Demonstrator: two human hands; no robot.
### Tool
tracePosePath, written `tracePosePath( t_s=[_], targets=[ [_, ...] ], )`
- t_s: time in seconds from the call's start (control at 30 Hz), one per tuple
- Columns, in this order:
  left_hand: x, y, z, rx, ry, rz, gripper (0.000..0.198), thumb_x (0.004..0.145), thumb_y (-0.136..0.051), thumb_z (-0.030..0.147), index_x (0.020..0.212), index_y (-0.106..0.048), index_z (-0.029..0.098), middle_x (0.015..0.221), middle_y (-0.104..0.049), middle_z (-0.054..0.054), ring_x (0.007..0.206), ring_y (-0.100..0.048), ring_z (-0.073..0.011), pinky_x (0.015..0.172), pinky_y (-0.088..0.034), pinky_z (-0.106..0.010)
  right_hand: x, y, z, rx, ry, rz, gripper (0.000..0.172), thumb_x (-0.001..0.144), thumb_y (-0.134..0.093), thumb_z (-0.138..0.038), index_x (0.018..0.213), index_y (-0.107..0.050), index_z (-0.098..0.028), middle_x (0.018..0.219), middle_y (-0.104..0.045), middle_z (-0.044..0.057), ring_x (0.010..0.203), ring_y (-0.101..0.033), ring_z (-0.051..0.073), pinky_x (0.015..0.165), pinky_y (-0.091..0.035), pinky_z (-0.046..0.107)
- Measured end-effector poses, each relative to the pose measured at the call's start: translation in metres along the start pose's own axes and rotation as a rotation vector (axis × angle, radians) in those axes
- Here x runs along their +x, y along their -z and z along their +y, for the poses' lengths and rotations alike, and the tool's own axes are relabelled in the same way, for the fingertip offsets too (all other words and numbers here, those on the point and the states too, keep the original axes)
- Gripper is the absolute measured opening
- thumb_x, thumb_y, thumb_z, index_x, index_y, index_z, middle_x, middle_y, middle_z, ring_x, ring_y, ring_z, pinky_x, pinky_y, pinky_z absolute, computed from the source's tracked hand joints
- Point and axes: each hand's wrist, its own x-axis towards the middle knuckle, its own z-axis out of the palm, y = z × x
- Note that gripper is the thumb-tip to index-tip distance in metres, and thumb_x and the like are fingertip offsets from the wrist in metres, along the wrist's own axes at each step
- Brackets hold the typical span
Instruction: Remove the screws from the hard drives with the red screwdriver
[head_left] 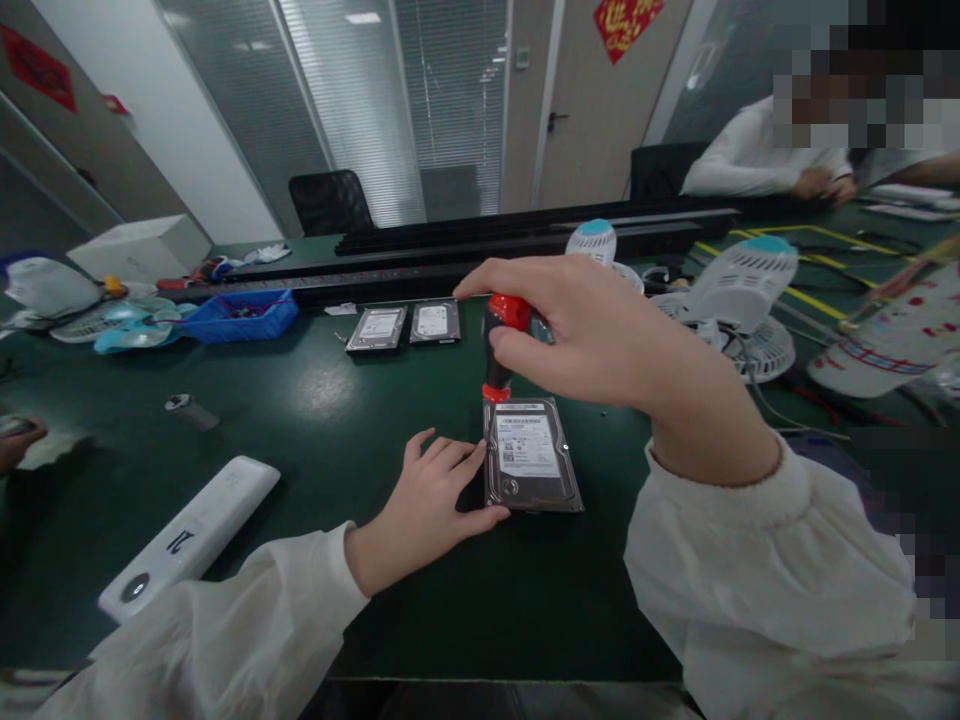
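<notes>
A hard drive (559, 490) with a white label lies flat on the dark green table, its label facing up. My left hand (427, 505) braces it, fingertips against the left edge and thumb at the near left corner. Above the drive's far left corner, my right hand (585, 335) grips a red and black screwdriver (496, 350) by its handle. The screwdriver stands nearly upright, with its lower red end at that corner. Its tip and any screw beneath cannot be made out.
Two more hard drives, a left one (377, 329) and a right one (435, 322), lie farther back. A blue tray (244, 316), a long white device (191, 535) and a small metal cylinder (191, 411) are to the left. White fans (739, 290) stand right. Another person (750, 150) sits across.
</notes>
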Motion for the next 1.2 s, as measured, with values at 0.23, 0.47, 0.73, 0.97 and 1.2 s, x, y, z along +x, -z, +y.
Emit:
tracePosePath(
  t_s=[0.23,0.47,0.73,0.97,1.2],
  targets=[
    [-0.0004,-0.0009,-0.0005,0.012,0.000,0.017,0.067,0.093,-0.065,0.061,0.140,-0.061,0.014,0.128,-0.071,-0.016,0.115,-0.065,-0.0338,0.113,-0.036,-0.064,0.0001,-0.0018,0.0009,-0.035,-0.042,0.031,0.040,0.097,-0.052,-0.041,0.126,-0.069,-0.020,0.105,-0.075,0.008,0.097,-0.068,0.027,0.083,-0.045,0.038],
    [-0.0010,-0.0013,-0.0006,-0.019,0.005,0.008,0.066,0.094,-0.064,0.060,0.141,-0.060,0.013,0.130,-0.070,-0.016,0.116,-0.065,-0.0330,0.114,-0.033,-0.064,0.0013,-0.0020,0.0015,-0.003,-0.030,0.013,0.043,0.101,-0.045,-0.043,0.129,-0.067,-0.018,0.116,-0.074,0.009,0.102,-0.066,0.026,0.086,-0.044,0.038],
    [-0.0010,-0.0012,-0.0014,-0.010,0.002,0.000,0.068,0.094,-0.064,0.061,0.142,-0.059,0.013,0.129,-0.070,-0.016,0.116,-0.065,-0.0334,0.114,-0.034,-0.064,0.0005,-0.0027,0.0027,0.010,0.003,0.011,0.043,0.099,-0.048,-0.035,0.136,-0.062,-0.020,0.122,-0.071,0.009,0.109,-0.065,0.027,0.090,-0.044,0.039],
    [-0.0005,-0.0009,-0.0005,-0.007,0.003,0.004,0.066,0.093,-0.067,0.059,0.141,-0.060,0.014,0.129,-0.070,-0.016,0.116,-0.065,-0.0332,0.114,-0.033,-0.064,0.0008,-0.0022,0.0033,0.011,0.014,-0.002,0.044,0.097,-0.049,-0.033,0.136,-0.061,-0.019,0.120,-0.072,0.009,0.106,-0.065,0.025,0.089,-0.044,0.038],
    [-0.0012,-0.0019,-0.0010,-0.019,0.009,0.012,0.065,0.093,-0.066,0.058,0.141,-0.060,0.015,0.129,-0.071,-0.015,0.116,-0.065,-0.0330,0.115,-0.032,-0.063,0.0021,-0.0018,0.0000,0.021,-0.010,0.007,0.041,0.102,-0.044,-0.042,0.126,-0.066,-0.018,0.114,-0.072,0.009,0.100,-0.065,0.023,0.087,-0.043,0.036]
  ],
)
